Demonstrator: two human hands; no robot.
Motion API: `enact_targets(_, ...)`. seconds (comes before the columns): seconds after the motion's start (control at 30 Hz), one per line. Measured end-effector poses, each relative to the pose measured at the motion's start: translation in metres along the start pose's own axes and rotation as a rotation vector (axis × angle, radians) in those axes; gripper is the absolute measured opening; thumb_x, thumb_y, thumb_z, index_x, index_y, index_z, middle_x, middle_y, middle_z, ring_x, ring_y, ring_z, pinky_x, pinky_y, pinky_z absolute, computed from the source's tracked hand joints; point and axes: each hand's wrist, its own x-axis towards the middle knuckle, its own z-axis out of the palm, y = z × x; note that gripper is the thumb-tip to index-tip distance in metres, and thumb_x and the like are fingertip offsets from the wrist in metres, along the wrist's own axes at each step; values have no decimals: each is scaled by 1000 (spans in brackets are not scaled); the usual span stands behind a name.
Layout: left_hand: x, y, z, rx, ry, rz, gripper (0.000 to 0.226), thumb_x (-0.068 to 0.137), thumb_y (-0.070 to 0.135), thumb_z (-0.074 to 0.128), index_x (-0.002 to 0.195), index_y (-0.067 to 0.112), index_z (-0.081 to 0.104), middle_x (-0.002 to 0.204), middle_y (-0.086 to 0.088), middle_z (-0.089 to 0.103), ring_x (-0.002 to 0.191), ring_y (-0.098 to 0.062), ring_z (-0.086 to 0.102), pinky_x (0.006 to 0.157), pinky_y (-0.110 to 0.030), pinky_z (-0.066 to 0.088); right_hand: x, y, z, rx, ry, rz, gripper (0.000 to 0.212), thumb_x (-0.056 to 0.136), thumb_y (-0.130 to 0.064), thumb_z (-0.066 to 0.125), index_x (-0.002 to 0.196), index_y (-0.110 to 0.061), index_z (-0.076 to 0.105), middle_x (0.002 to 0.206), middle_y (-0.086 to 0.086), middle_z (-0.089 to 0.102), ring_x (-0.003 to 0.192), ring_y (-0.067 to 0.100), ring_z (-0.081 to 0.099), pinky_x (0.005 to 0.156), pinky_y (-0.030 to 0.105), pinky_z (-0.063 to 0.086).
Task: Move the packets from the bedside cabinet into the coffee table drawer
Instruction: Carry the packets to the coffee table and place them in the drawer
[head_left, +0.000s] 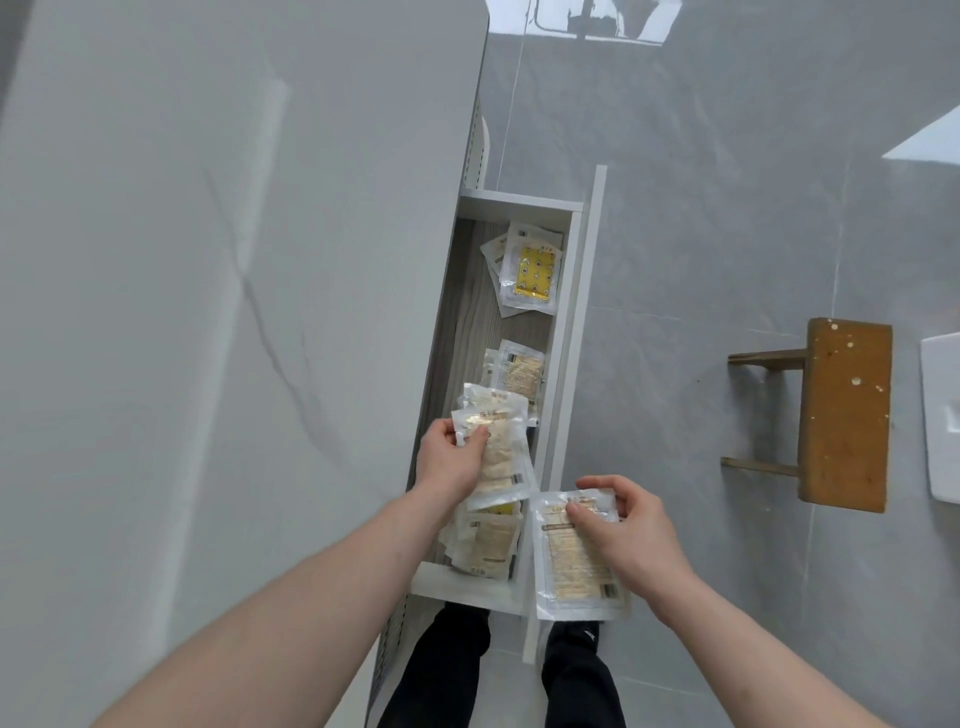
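A person stands over the open drawer (563, 364), the left hand (451, 457) grasping packets (496, 447) above it and the right hand (626, 530) pinching another packet (576, 561) just outside its front, apparently placing; next both fingers must release inside.

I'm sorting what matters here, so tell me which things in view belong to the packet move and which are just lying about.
Part of the job:
left hand holding packets
right hand holding one packet
open drawer
yellow packet and other loose packets in the drawer

Just lying about:
wooden stool
white board at the right edge
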Motion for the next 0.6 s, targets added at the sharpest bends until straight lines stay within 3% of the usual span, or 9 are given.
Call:
enact_targets(0.07,18,13,2,-11,47,26,29,98,30,70,121,18,56,116,1,68,101,-19,68,94,-44,59,4,1,-3,9,14,0,21,90,-22,81,106,-32,72,95,-5,77,71,4,75,52,15,54)
enact_targets(0.17,42,34,7,126,67,157,30,99,29,67,124,26,52,114,8,64,91,-9,64,79,-30,57,10,-1,-6,18,24,4,21,90,-22,80,106,-32,72,94,-6,77,70,3,75,51,14,53)
enact_targets(0.2,48,39,9,187,58,205,30,100,30,66,126,28,52,112,10,62,92,-9,63,80,-30,56,12,-2,-7,22,29,5,21,90,-22,80,106,-32,72,94,-6,77,70,2,75,51,14,53)
enact_targets(0.3,62,46,13,377,-61,284,38,100,33,65,136,26,53,117,10,64,105,-12,62,92,-31,52,18,-5,-10,34,45,1,21,90,-24,80,107,-33,72,94,-6,77,71,2,75,52,15,53)
enact_targets(0.47,59,35,6,684,-213,234,57,102,22,58,156,23,38,146,0,59,123,-24,62,98,-37,55,24,-17,-10,61,57,-22,20,91,-23,80,106,-33,71,94,-6,77,72,4,76,53,17,55)
enact_targets(0.6,37,20,-6,695,-294,253,52,104,23,57,154,29,44,150,6,55,109,-9,63,87,-21,52,28,-28,-8,51,76,-42,16,94,-25,77,105,-35,71,94,-8,77,72,3,75,52,17,54)
